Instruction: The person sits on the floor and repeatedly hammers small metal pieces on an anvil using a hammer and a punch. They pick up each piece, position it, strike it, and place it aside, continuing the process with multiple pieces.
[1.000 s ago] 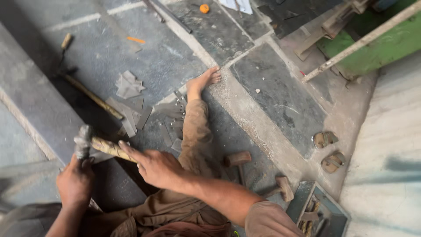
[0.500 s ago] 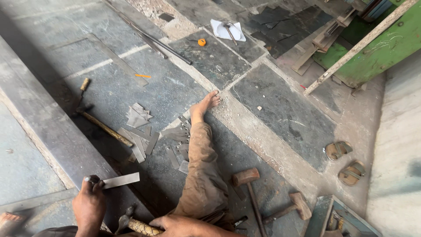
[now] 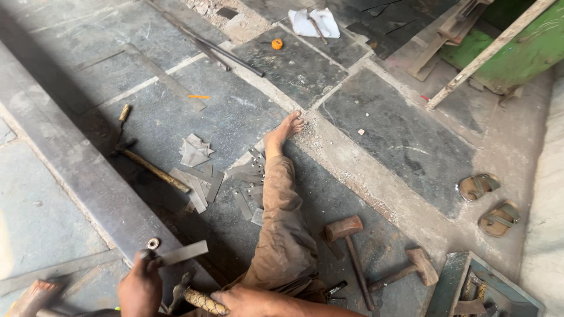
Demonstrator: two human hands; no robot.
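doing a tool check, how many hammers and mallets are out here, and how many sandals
wooden mallets: 2
long-handled hammer: 1
hammer gripped in the right hand: 1
sandals: 2
total: 6

Metal strip and hammer, both held low over the stone floor

The flat grey metal strip (image 3: pixel 183 253) points right, level, pinched at its left end; the hammer (image 3: pixel 197 299) shows a patterned handle, head toward the left.

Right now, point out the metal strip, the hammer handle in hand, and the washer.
metal strip (image 3: pixel 183 253), head view, middle of the flat blade.
hammer handle (image 3: pixel 202 302), head view, patterned grip.
washer (image 3: pixel 153 243), head view, ring's rim.
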